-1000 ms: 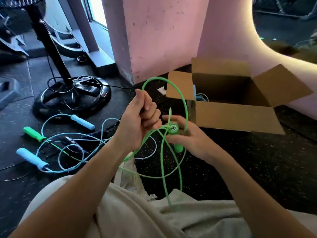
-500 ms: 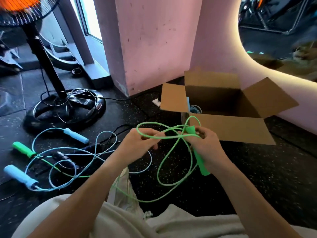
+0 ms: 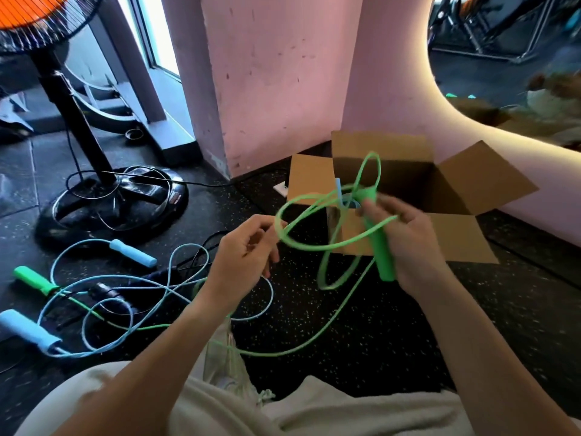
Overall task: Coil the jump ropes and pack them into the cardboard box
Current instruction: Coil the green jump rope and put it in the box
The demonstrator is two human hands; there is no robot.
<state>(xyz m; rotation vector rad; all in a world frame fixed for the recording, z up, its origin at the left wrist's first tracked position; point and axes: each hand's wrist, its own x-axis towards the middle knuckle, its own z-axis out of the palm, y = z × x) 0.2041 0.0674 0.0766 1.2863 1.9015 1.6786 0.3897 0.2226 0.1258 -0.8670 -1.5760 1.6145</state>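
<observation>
My right hand grips a green jump rope handle together with several loops of its green cord, held in front of the open cardboard box. My left hand pinches the green cord at the left end of the loops. The rest of the cord trails down across the floor to the second green handle at the left. A light blue jump rope with two blue handles lies tangled on the floor. Another blue rope shows inside the box.
A standing fan's black base with its cable sits at the left, the orange fan head at top left. A pink pillar rises behind the box. A black rope or cable lies among the blue cord. My legs in pale shorts fill the bottom.
Both hands have moved up and right toward the box. The green handle has tilted more upright and the loops have spread wider between my hands.
</observation>
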